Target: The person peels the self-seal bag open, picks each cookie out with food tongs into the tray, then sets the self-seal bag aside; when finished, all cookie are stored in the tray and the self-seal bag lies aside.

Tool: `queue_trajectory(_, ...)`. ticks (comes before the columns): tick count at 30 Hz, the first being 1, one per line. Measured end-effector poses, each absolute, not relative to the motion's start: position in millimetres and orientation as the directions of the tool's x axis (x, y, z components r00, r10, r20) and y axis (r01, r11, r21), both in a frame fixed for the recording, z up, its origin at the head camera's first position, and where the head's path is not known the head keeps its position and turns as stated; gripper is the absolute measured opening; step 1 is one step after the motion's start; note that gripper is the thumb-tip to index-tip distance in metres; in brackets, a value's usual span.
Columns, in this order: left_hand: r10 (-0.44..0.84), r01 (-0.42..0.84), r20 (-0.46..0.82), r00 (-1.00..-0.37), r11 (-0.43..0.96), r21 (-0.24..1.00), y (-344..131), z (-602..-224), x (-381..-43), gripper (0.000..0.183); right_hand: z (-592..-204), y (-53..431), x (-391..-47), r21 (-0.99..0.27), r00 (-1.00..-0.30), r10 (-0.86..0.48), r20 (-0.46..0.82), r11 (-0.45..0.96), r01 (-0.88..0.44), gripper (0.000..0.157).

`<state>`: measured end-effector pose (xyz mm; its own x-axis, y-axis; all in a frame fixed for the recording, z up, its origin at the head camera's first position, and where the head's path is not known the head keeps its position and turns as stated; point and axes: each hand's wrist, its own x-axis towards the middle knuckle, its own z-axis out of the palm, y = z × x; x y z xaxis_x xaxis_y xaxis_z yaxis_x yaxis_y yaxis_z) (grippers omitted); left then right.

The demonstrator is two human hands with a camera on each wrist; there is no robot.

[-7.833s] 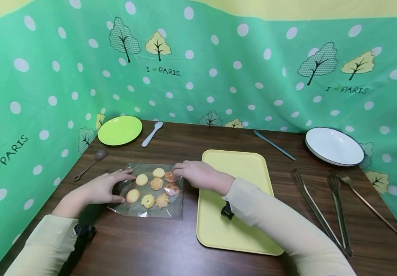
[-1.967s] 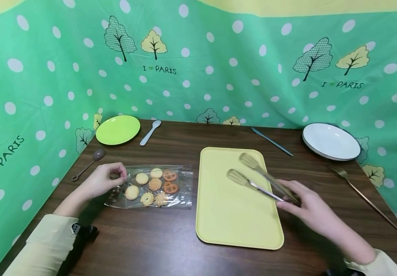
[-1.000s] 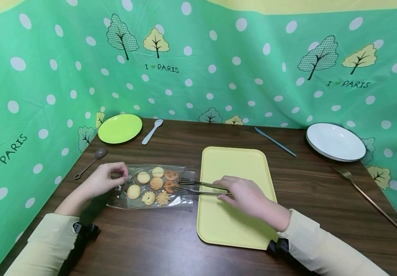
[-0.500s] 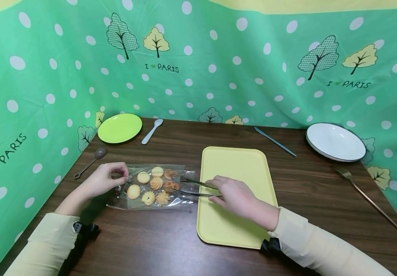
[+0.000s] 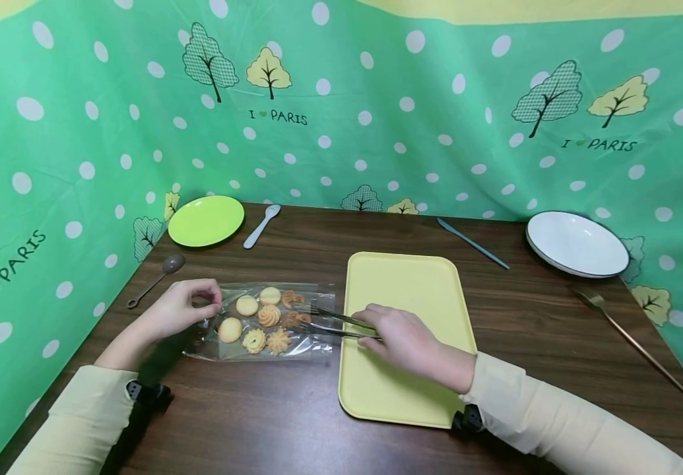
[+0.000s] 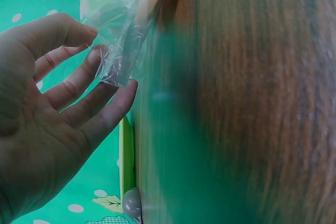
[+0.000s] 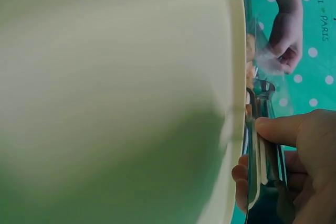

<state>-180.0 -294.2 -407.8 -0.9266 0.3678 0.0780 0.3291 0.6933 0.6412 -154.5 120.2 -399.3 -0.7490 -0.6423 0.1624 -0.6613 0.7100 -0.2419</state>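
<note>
A clear plastic bag lies left of a yellow tray, with several cookies and two brown pretzels within its outline. My left hand pinches the bag's left end; in the left wrist view the bag rises from between thumb and fingers. My right hand, over the tray, holds metal tongs. Their tips reach left over the bag's right part, at the pretzels and partly covering them. Whether the tips are inside the bag or above it, I cannot tell. The right wrist view shows thumb and fingers round the tongs.
The yellow tray stands right of the bag. At the back are a green plate, a pale spoon, a blue knife and a white dish. A brown spoon lies left, a copper fork right.
My right hand has left the bag, taken the tongs from the right and brought them leftward to the pretzels. My left hand went from spread fingers to pinching the bag. The tips have drawn closer together.
</note>
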Motion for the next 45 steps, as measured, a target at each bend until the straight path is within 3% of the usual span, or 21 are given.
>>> queue_trajectory(13,0.365,0.325,0.071,-0.928,0.704,0.632,-294,-408,-181,0.012,-388,139,-153,-0.259,-0.759,-0.623,0.189,0.714,-0.650,0.040)
queue_trajectory(23,0.364,0.323,0.073,-0.929,0.696,0.641,-293,-409,-180,0.017,-377,182,-150,-0.250,-0.805,-0.540,0.245,0.767,-0.591,0.041)
queue_trajectory(37,0.354,0.325,0.089,-0.931,0.692,0.644,-294,-410,-179,0.019,-395,229,-181,-0.300,-0.905,-0.379,0.191,0.856,-0.422,0.043)
queue_trajectory(45,0.347,0.317,0.083,-0.934,0.698,0.642,-294,-409,-179,0.016,-400,240,-189,-0.318,-0.925,-0.336,0.178,0.870,-0.377,0.045)
